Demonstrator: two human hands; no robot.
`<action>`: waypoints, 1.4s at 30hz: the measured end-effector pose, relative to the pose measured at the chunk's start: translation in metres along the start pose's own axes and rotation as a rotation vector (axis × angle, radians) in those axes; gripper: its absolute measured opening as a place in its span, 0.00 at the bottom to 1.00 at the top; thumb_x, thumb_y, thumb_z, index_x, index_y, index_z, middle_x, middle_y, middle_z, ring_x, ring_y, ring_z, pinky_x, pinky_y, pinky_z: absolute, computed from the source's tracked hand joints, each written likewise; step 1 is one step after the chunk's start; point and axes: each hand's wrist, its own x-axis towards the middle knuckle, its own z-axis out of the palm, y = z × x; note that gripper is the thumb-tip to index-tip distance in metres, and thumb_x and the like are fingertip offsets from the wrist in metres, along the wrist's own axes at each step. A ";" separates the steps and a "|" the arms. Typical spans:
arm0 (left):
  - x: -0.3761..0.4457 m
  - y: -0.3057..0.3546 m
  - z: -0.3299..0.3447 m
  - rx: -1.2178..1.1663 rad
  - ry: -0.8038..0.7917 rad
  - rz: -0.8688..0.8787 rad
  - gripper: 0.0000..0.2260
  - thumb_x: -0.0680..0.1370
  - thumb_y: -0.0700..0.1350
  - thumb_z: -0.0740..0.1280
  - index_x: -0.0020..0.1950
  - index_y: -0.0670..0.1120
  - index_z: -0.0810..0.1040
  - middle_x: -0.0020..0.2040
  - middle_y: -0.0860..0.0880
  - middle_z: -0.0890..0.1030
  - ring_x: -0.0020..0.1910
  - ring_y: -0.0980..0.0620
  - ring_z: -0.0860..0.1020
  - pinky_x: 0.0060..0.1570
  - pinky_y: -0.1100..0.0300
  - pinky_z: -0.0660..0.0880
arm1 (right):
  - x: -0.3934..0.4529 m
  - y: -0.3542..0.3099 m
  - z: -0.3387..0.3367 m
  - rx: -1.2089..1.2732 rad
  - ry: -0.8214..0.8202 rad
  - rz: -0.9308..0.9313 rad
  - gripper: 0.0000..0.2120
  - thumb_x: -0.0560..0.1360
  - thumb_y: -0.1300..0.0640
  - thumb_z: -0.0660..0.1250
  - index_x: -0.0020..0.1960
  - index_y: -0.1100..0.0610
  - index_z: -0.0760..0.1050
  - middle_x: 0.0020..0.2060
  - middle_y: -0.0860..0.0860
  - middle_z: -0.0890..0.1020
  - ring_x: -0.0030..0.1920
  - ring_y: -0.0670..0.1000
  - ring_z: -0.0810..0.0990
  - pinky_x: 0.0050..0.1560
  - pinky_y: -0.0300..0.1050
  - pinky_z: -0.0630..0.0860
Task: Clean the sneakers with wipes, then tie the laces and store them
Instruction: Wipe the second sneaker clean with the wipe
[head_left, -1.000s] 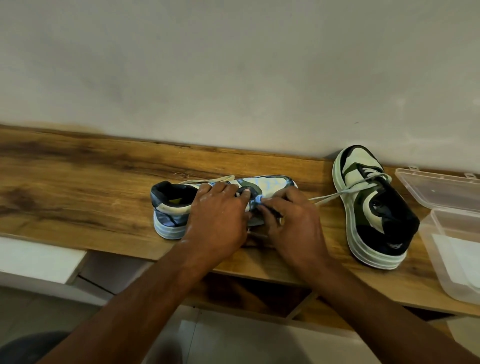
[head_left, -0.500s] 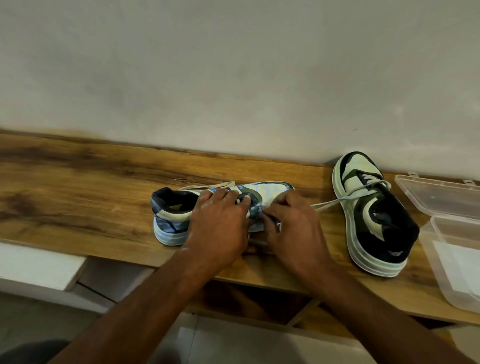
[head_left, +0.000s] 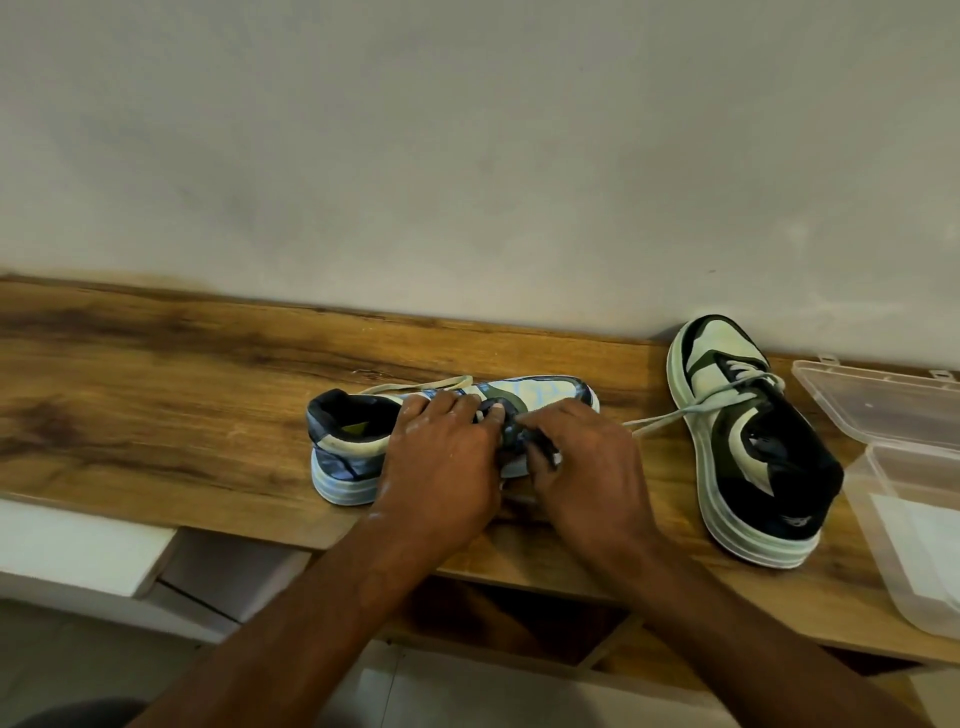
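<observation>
Both hands on the near sneaker (head_left: 353, 441) mid-worktop (head_left: 156, 415): left hand (head_left: 441, 467) w/ fingers curled over the tongue area, right hand (head_left: 587, 467) pinching at the lace (head_left: 524, 441); exact grip on the lace can't tell. Sneaker sits toe to the right. 2nd sneaker (head_left: 753, 452) to the right, its lace (head_left: 670, 415) trailing toward the right hand. Clear box (head_left: 893, 415) at right edge, lid open.

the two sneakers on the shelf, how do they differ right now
The left sneaker lies crosswise, heel to the left, toe to the right; the right sneaker points toe-first at the wall. Both hands, left hand and right hand, work at the left sneaker's laces; the right sneaker is untouched, one lace trailing loose. Both share pale-and-dark uppers and thick white soles.
</observation>
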 end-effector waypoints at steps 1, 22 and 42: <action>0.000 0.000 0.000 -0.002 0.005 -0.003 0.26 0.83 0.58 0.58 0.81 0.53 0.65 0.76 0.50 0.72 0.75 0.47 0.66 0.73 0.47 0.60 | 0.004 0.006 -0.004 0.033 0.032 0.028 0.15 0.71 0.67 0.77 0.54 0.54 0.85 0.47 0.48 0.85 0.44 0.46 0.82 0.49 0.41 0.81; -0.004 0.000 -0.001 -0.044 0.015 0.032 0.28 0.85 0.58 0.56 0.83 0.51 0.58 0.79 0.48 0.66 0.79 0.47 0.60 0.78 0.48 0.54 | 0.023 0.027 -0.019 0.037 0.080 0.180 0.08 0.75 0.62 0.75 0.53 0.56 0.87 0.44 0.52 0.86 0.42 0.47 0.80 0.47 0.48 0.81; -0.010 -0.014 0.006 -0.046 0.009 0.090 0.31 0.82 0.52 0.62 0.84 0.47 0.59 0.82 0.47 0.64 0.80 0.47 0.60 0.80 0.50 0.50 | 0.007 -0.014 0.011 0.105 -0.058 0.088 0.09 0.74 0.61 0.75 0.53 0.52 0.86 0.46 0.48 0.86 0.44 0.45 0.81 0.50 0.41 0.80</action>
